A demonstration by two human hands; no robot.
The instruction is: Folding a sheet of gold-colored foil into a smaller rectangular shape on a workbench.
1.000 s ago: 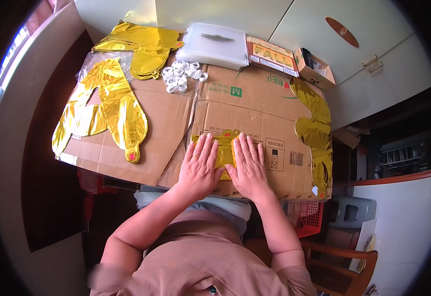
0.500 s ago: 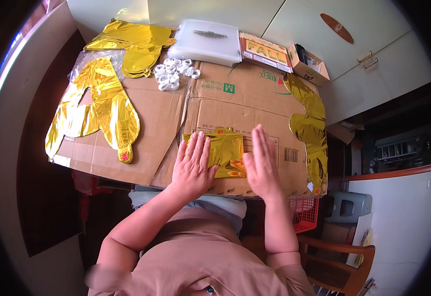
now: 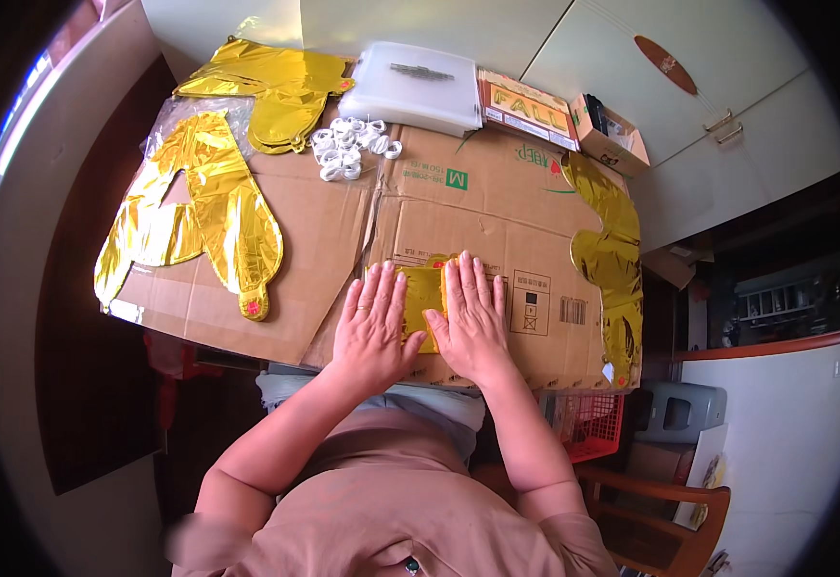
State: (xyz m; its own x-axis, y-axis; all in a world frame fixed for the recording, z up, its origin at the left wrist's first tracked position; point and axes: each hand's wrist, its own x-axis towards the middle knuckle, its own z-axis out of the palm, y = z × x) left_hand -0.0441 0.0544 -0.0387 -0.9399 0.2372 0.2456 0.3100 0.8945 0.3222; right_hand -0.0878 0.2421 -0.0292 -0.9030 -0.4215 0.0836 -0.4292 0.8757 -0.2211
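A gold foil balloon [image 3: 424,300], folded into a small flat packet with a red-marked tab at its far edge, lies on the cardboard near the front of the table. My left hand [image 3: 372,325] rests flat over its left side, fingers stretched out. Flat on its right side lies my right hand [image 3: 474,322], also with straight fingers. Both palms cover much of the packet, so only its middle strip shows. To the left is an A-shaped gold foil balloon [image 3: 237,226], spread flat. Another gold foil balloon [image 3: 608,250], with a curved outline, lies along the right edge.
Flattened cardboard [image 3: 314,231] covers the table. Along the back are more gold foil balloons [image 3: 280,79], white ribbon coils [image 3: 348,149], a stack of clear plastic bags [image 3: 410,91], a printed box [image 3: 528,111] and a small carton [image 3: 622,144]. A wooden chair [image 3: 694,495] stands at lower right.
My right hand has moved left from beside the foil packet onto its right side. The visible packet looks narrower. My left hand stays on the left side.
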